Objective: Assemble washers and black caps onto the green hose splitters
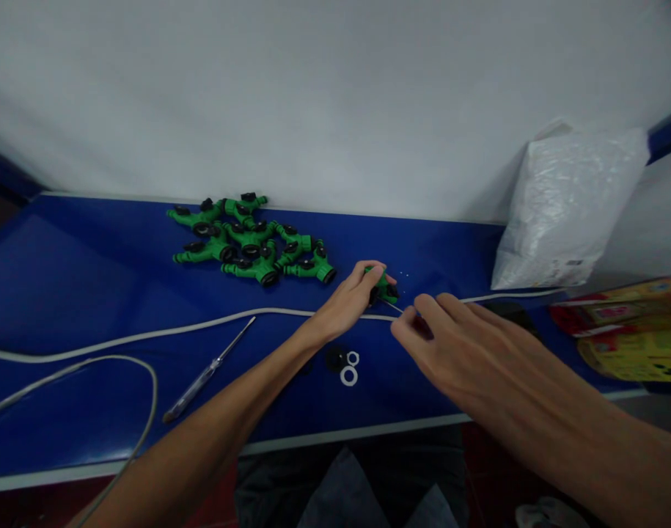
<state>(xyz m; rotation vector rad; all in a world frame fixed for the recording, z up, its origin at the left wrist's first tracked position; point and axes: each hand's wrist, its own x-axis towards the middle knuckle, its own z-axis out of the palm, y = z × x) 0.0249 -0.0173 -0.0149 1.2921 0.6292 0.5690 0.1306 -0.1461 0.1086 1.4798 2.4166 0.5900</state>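
- The blue table (82, 279) runs wall to wall, its pale front edge just below the forearms; the widest bare stretch lies at the left, between the wall and the white cable (148, 335).
- That cable crosses the whole tabletop from left to right, passes under both hands, and loops off the front edge at the lower left.
- A white plastic bag (566, 209) leans in the right corner against the wall, with yellow and red packets (626, 330) beside it, cut off by the picture's edge.
- A heap of green fittings (250, 242) sits near the wall, left of the hands.
- The left hand (349, 297) is closed around one green fitting (387, 287); most of it is hidden by the fingers, so its long axis is hard to read; the visible end points right.
- The right hand (461, 345) pinches a thin metal tool (397, 308), tip aimed up-left at the fitting; its handle is hidden.
- A screwdriver (208, 372) lies slantwise near the front.
- Two white rings (349, 375) and a black ring (335, 358) lie just below the left wrist.
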